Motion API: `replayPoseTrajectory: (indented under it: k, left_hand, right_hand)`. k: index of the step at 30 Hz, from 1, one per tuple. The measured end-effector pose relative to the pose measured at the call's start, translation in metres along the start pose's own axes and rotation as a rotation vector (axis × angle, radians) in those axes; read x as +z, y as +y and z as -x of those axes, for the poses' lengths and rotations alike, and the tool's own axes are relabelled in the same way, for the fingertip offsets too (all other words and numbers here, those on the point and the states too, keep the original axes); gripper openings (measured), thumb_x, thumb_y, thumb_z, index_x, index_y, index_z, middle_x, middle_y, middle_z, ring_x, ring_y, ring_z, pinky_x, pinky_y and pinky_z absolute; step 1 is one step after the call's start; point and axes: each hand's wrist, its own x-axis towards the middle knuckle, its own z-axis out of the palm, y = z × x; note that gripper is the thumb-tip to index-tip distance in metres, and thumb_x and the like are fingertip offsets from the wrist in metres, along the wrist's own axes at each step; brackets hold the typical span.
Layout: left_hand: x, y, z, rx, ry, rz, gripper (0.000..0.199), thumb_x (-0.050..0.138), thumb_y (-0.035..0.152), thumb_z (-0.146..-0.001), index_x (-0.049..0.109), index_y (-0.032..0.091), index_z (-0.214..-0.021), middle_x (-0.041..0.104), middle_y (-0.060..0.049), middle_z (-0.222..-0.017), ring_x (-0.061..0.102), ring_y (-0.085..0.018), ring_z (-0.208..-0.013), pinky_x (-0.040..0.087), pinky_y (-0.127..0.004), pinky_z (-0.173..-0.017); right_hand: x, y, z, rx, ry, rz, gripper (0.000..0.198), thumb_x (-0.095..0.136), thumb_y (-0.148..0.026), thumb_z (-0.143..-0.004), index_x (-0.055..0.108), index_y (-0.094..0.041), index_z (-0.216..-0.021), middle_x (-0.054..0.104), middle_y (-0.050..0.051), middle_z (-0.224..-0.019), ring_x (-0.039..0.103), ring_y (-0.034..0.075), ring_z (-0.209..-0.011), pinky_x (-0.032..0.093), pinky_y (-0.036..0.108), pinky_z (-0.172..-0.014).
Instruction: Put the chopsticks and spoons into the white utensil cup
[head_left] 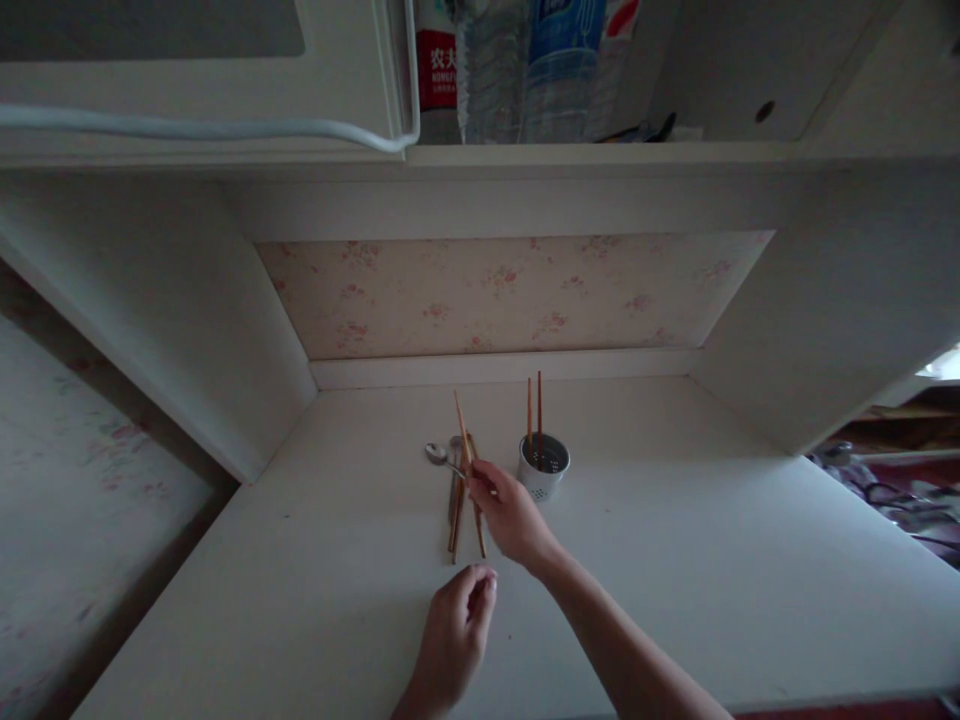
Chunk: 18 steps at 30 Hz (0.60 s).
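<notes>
Chopstick [462,428] is tilting up in your right hand [510,515], pinched for lifting beside the holder [543,468]; your left hand [454,640] is hovering loosely curled, empty, over the surface [675,560].

This is a room in a home, seemingly a lived-in corner used for storing eating things. A pale built-in worktop [675,560] sits in a recess of white painted furniture, backed by faded wallpaper [495,295] with small pink flowers. On the shelf above [600,155] stand plastic water bottles [525,70] with shop labels, and a white cable [195,127] runs along a cabinet front. A perforated white cutlery holder [544,468] with chopsticks, loose wooden chopsticks [459,500] and a metal spoon [436,453] mark everyday domestic use. The light is dim.
</notes>
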Motion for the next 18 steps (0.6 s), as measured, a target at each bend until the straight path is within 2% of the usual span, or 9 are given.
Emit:
replayPoseTrajectory:
  k: [2,5,9,12,15,18]
  left_hand:
    - [0.0,0.0,0.0,-0.007,-0.014,0.019,0.032,0.039,0.042,-0.092,0.063,0.021,-0.094,0.068,-0.006,-0.083,0.061,-0.017,-0.072,0.044,-0.023,-0.062]
    - [0.001,-0.001,0.0,-0.008,-0.018,0.014,0.031,0.041,0.042,-0.092,0.063,0.021,-0.093,0.068,-0.006,-0.081,0.062,-0.017,-0.072,0.046,-0.023,-0.063]
    - [0.003,-0.002,-0.001,0.017,-0.021,-0.017,0.029,0.042,0.041,-0.092,0.063,0.021,-0.093,0.068,-0.005,-0.08,0.061,-0.017,-0.072,0.046,-0.022,-0.064]
    - [0.004,-0.002,0.0,0.026,-0.006,-0.03,0.029,0.042,0.04,-0.092,0.063,0.02,-0.093,0.068,-0.005,-0.079,0.061,-0.016,-0.07,0.045,-0.022,-0.063]
    - [0.006,-0.002,0.0,0.028,0.009,-0.049,0.029,0.042,0.04,-0.092,0.063,0.02,-0.092,0.067,-0.004,-0.078,0.061,-0.015,-0.069,0.045,-0.021,-0.062]
    - [0.006,-0.001,0.0,0.03,0.022,-0.067,0.029,0.041,0.039,-0.092,0.063,0.02,-0.092,0.068,-0.004,-0.078,0.061,-0.015,-0.069,0.045,-0.02,-0.061]
  right_hand:
    - [-0.022,-0.006,0.015,0.049,0.078,-0.258,0.025,0.049,-0.038,-0.089,0.058,-0.019,-0.102,0.064,0.003,-0.085,0.06,0.015,-0.076,0.05,0.024,-0.065]
    - [-0.062,-0.015,0.027,0.093,0.169,-0.413,0.029,0.057,-0.045,-0.084,0.059,-0.018,-0.095,0.063,0.004,-0.084,0.061,0.015,-0.074,0.052,0.026,-0.064]
    - [-0.115,-0.018,0.016,0.042,0.428,-0.378,0.036,0.061,-0.049,-0.08,0.063,-0.015,-0.094,0.065,0.005,-0.082,0.061,0.014,-0.072,0.054,0.027,-0.063]
    - [-0.145,-0.011,-0.003,0.005,0.588,-0.3,0.035,0.065,-0.046,-0.077,0.066,-0.015,-0.093,0.065,0.003,-0.079,0.061,0.012,-0.067,0.054,0.026,-0.062]
    - [-0.163,-0.002,-0.021,-0.044,0.651,-0.291,0.034,0.066,-0.044,-0.077,0.065,-0.016,-0.096,0.066,0.002,-0.08,0.064,0.013,-0.069,0.056,0.03,-0.067]
    - [-0.166,0.011,-0.035,-0.051,0.609,-0.255,0.035,0.065,-0.045,-0.077,0.064,-0.018,-0.098,0.068,0.003,-0.082,0.066,0.015,-0.072,0.057,0.031,-0.068]
